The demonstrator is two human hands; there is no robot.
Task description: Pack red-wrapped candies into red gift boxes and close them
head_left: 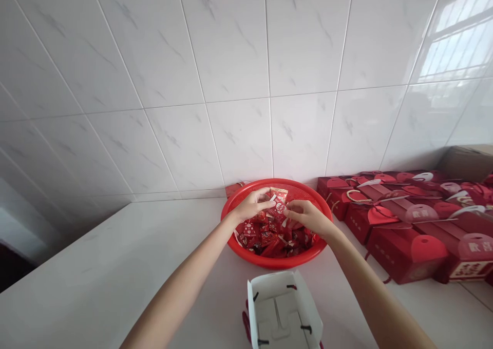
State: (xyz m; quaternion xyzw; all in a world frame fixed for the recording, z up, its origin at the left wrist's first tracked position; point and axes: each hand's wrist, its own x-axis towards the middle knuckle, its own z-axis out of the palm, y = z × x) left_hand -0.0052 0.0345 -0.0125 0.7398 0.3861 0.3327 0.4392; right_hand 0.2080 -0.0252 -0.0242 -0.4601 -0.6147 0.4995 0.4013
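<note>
Over a red plastic basket (275, 263) heaped with red-wrapped sweets (265, 233), my two hands come together. My left hand (252, 204) is closed, its thumb and fingers pinching the left edge of a red candy packet (279, 205) with a white print. From the other side, my right hand (308, 217) pinches the same packet near its lower right edge. Another shiny wrapper with a pale top shows just behind it. In front of the basket stands an open gift box (311, 303), white inside, with dark cord ends poking through its walls.
Rows of closed dark-red gift boxes (408, 246) with handles fill the right side of the white counter (173, 256). A brown carton (468, 159) sits behind them. Marbled wall tiles (239, 138) rise directly behind the basket. The counter's left edge slants away.
</note>
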